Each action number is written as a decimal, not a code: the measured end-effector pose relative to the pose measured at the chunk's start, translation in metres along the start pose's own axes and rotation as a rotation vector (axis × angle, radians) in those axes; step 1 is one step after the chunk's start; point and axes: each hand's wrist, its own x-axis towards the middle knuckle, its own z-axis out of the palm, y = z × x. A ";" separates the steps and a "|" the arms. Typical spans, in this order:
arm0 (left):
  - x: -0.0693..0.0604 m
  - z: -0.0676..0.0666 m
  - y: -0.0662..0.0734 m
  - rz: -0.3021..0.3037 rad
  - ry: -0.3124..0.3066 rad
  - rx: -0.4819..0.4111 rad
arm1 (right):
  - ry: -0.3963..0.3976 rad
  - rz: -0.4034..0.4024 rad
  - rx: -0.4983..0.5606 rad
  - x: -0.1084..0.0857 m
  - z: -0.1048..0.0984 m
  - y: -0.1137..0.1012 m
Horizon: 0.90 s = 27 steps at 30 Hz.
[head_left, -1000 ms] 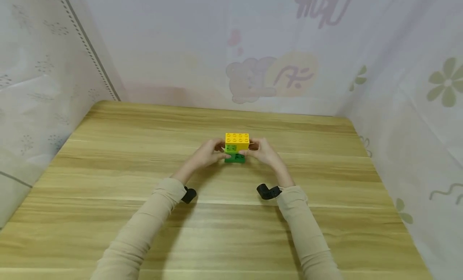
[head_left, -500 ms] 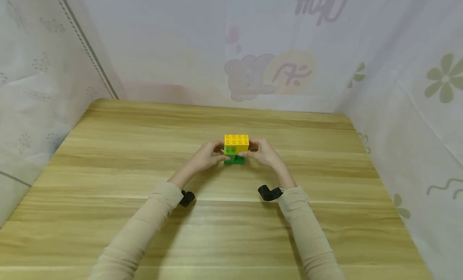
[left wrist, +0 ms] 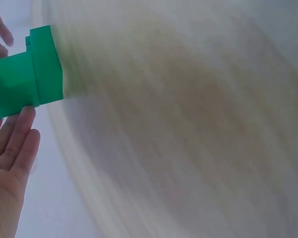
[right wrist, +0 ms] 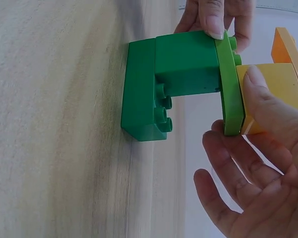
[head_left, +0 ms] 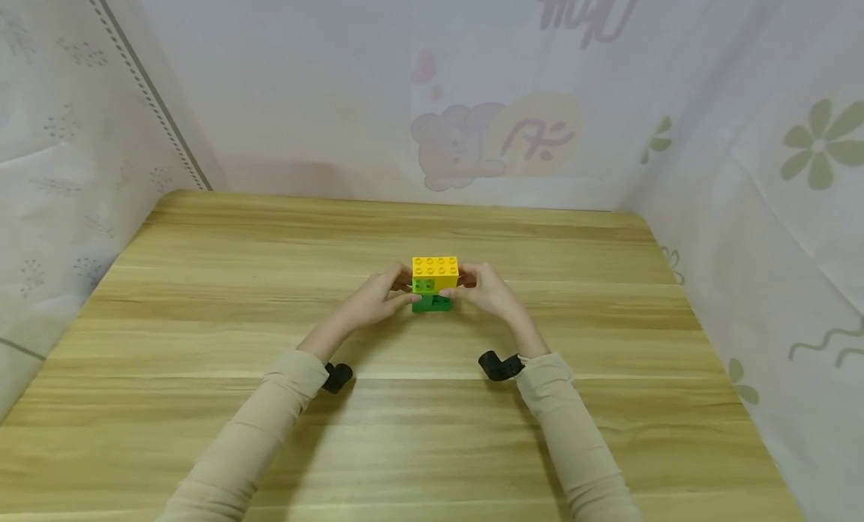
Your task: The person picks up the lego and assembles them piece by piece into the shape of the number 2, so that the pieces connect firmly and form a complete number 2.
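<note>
A stack of toy building blocks is held over the middle of the table in the head view. Its lowest dark green block point(right wrist: 139, 89) has bare studs on one side, with another dark green block point(right wrist: 186, 62) joined on the other. Above these come a light green plate point(right wrist: 231, 94), a yellow block point(right wrist: 268, 89) and a yellow top block point(head_left: 435, 267). My left hand point(head_left: 374, 299) grips the dark green and light green part, thumb toward me. With thumb and fingers my right hand point(head_left: 489, 291) pinches the yellow block from the other side.
The wood-grain table point(head_left: 405, 447) spreads around the stack. Patterned cloth point(head_left: 304, 79) hangs behind it and at both sides. A black wrist camera point(head_left: 337, 377) sits by the left cuff, another black camera point(head_left: 499, 366) by the right.
Both hands keep their hold on the stack. The whole head view has drifted slightly left, background included, and the stack sits a little lower in it.
</note>
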 end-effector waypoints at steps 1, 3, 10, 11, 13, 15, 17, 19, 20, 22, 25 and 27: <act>0.000 0.000 0.000 0.008 -0.002 0.006 | 0.004 0.000 -0.002 0.000 0.000 0.000; 0.000 0.000 0.001 0.014 -0.007 0.018 | 0.008 0.003 0.001 0.000 0.000 0.000; -0.001 -0.001 0.004 -0.001 -0.028 0.032 | 0.019 0.008 -0.005 -0.001 0.001 -0.001; -0.001 -0.001 0.004 -0.004 -0.028 0.028 | 0.021 0.008 -0.005 -0.002 0.000 -0.001; -0.002 -0.001 0.004 -0.013 -0.026 0.015 | 0.026 0.015 -0.001 -0.002 0.001 -0.001; -0.003 -0.001 0.004 -0.015 -0.019 0.002 | 0.028 0.016 0.004 -0.002 0.002 -0.001; -0.004 -0.001 0.004 -0.018 -0.013 -0.008 | 0.032 0.017 0.005 -0.002 0.003 -0.001; -0.004 -0.002 0.005 -0.016 -0.014 -0.013 | 0.036 0.015 0.009 -0.002 0.004 -0.001; -0.004 -0.002 0.005 -0.016 -0.015 -0.016 | 0.038 0.013 0.010 -0.003 0.004 0.000; -0.003 -0.002 0.006 -0.023 -0.021 -0.024 | 0.045 0.018 0.011 -0.003 0.004 0.001; -0.001 -0.003 0.007 -0.037 -0.027 -0.035 | 0.044 0.022 0.003 -0.002 0.003 0.002; 0.000 -0.004 0.007 -0.048 -0.027 -0.036 | 0.040 0.029 -0.003 -0.001 0.003 0.001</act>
